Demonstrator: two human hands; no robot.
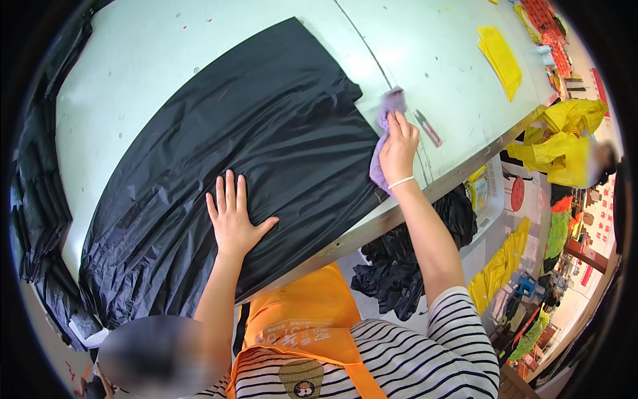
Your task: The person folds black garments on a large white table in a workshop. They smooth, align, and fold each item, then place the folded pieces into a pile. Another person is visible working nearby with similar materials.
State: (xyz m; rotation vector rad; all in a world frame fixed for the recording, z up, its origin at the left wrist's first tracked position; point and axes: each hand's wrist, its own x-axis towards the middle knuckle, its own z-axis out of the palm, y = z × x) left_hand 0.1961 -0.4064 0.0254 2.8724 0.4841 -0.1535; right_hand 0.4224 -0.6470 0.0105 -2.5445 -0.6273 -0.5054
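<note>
A large piece of black, shiny fabric (266, 126) is spread over the pale table, smooth toward its far edge and creased at the near left. My left hand (234, 216) lies flat on it with the fingers spread. At the fabric's right edge my right hand (399, 146) is closed on a purple cloth (379, 163), bunched under the fingers. The cloth's upper end is a little blurred and rests by the black fabric's edge. Just right of that hand lies a small pair of thread snips (428, 128).
Folded yellow fabric (500, 63) lies at the table's far right. Black fabric is piled along the left rim (40, 179). Below the table's right edge are a heap of black fabric (392, 266) and a white crate (490, 199). A person in yellow (565, 143) is at the right.
</note>
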